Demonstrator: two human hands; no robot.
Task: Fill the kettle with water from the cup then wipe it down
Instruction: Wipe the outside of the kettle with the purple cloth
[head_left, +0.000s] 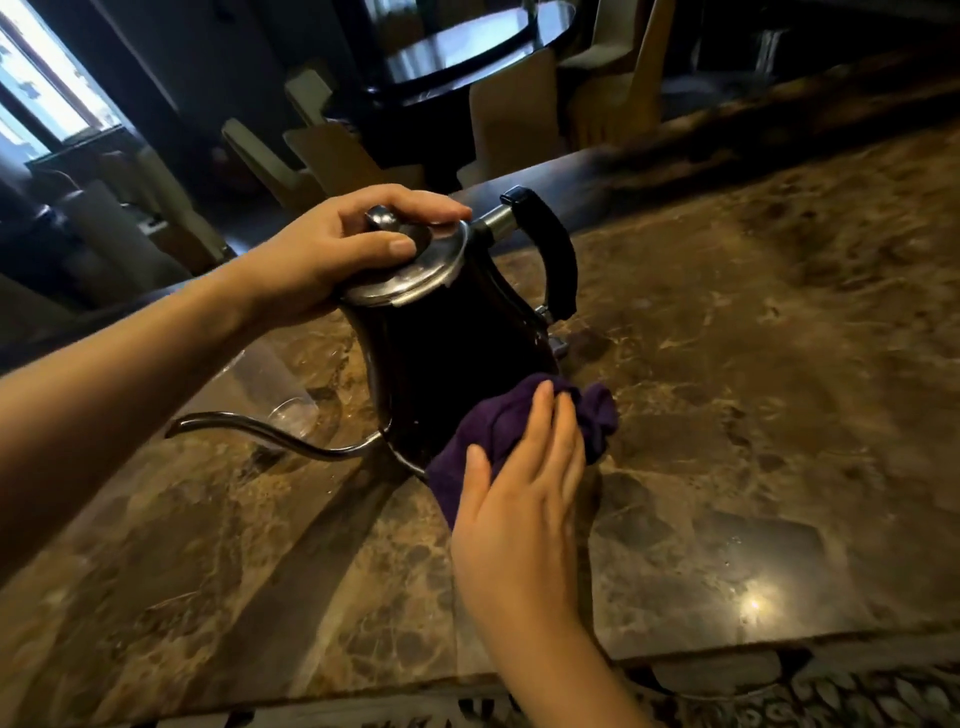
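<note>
A black gooseneck kettle (447, 353) with a silver lid and a black handle stands on the brown marble counter (753, 364), its thin spout pointing left. My left hand (332, 249) rests on the lid, fingers curled around the knob. My right hand (524, 499) presses a purple cloth (498, 431) flat against the kettle's lower side. A clear plastic cup (280, 389) stands behind the spout, partly hidden by my left forearm; I cannot tell whether water is in it.
The counter's front edge (727, 649) runs along the bottom, with a patterned surface below. Chairs and a dark round table (467, 57) stand beyond the counter's far edge. A bright window (41, 78) is at the upper left.
</note>
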